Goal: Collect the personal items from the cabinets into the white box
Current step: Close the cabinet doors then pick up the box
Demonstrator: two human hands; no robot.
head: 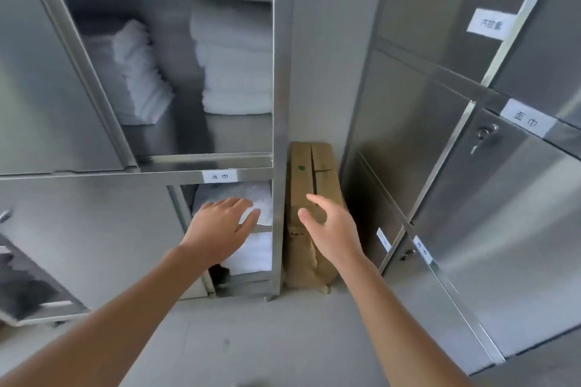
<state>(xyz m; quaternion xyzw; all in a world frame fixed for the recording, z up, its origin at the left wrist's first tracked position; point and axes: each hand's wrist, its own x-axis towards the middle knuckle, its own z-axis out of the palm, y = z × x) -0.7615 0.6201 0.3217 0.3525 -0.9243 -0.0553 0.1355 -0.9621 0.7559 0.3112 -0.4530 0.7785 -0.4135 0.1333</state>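
Both hands were spread and empty: left hand [224, 223] reached the folded towels [256, 248]; both hands were best slid beneath the stack.

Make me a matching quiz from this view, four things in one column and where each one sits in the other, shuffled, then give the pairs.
1. left hand
2. brown cardboard box
3. folded white towel stack
4. small metal key

A. upper open shelf
B. in a closed door's lock
C. standing between the two steel cabinets
D. reaching at the lower compartment's white linen

Pairs: 1-D, 2-C, 3-A, 4-B
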